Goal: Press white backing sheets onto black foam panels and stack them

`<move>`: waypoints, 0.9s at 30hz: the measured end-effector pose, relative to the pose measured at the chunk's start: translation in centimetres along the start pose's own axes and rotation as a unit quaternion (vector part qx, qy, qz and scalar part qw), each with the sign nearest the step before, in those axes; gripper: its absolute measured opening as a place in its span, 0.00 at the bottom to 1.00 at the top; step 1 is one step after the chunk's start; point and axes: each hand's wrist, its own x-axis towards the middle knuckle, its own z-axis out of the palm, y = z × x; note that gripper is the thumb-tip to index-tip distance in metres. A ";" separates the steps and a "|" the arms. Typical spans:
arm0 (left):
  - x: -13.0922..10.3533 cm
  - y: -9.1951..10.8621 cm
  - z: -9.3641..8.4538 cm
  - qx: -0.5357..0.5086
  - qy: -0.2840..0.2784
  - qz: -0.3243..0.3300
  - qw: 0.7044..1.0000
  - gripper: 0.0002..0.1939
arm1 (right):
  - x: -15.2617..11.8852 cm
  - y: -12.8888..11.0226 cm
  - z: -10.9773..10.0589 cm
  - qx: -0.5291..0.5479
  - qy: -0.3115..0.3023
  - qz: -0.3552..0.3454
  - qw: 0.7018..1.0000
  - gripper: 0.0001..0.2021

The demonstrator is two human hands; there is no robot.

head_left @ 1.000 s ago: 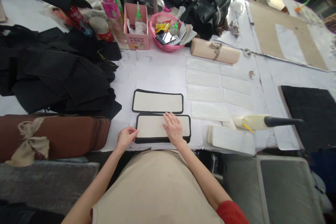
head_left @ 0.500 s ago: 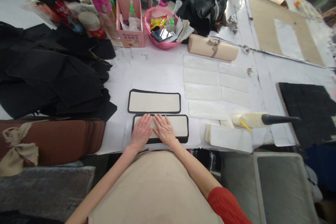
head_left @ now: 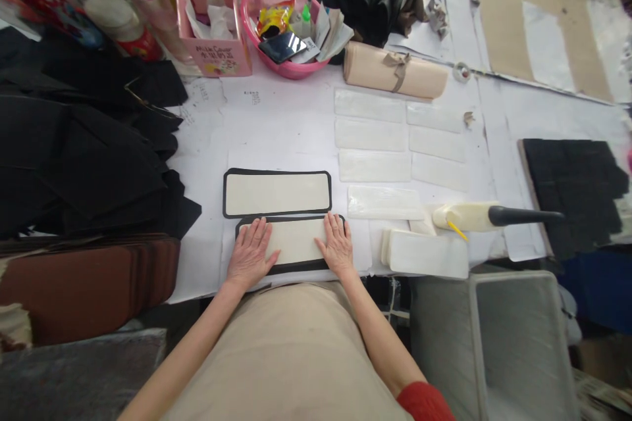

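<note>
Close to the table's front edge lies a black-bordered cream panel (head_left: 293, 242), on top of what looks like a small stack of black pieces. My left hand (head_left: 250, 253) rests flat on its left end, fingers spread and thumb pointing inward. On the right end, my right hand (head_left: 338, 245) lies flat too, its thumb toward the middle. Both palms hide parts of the black border. Just beyond is a second cream panel (head_left: 277, 193) with the same dark edging, touched by neither hand.
Several translucent white strips (head_left: 372, 133) lie to the right, near a stack of white cards (head_left: 427, 253) and a cream tool with a black handle (head_left: 464, 217). Black sheets (head_left: 83, 151) and brown panels (head_left: 93, 289) fill the left. Behind stand a pink box (head_left: 217, 56) and a pink basin (head_left: 291, 69).
My hands have slid apart from the middle of the near panel to its two ends. The camera view has shifted closer and downward.
</note>
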 end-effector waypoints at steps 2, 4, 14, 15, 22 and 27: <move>-0.1 -0.1 0.0 0.000 -0.002 -0.006 1.000 0.42 | -0.3 0.3 0.2 -0.001 0.008 0.014 1.000 0.35; -0.1 -0.1 -0.1 0.005 -0.007 -0.005 1.000 0.42 | -0.4 0.3 0.4 -0.002 0.013 0.017 1.000 0.35; 0.2 0.0 -0.1 0.008 -0.004 -0.009 1.000 0.40 | -0.2 0.4 0.2 0.000 0.029 0.014 0.999 0.33; 0.2 0.0 -0.2 0.006 -0.002 -0.007 1.000 0.39 | -0.2 0.2 -0.1 0.001 0.029 0.015 0.999 0.33; 0.2 1.0 -1.0 0.021 0.008 0.000 1.000 0.31 | 0.7 -5.7 -0.9 0.019 0.003 -0.140 0.990 0.30; -0.2 0.4 -0.1 0.048 -0.003 0.020 0.999 0.30 | 1.4 -7.9 0.8 0.028 -0.025 -0.248 0.968 0.27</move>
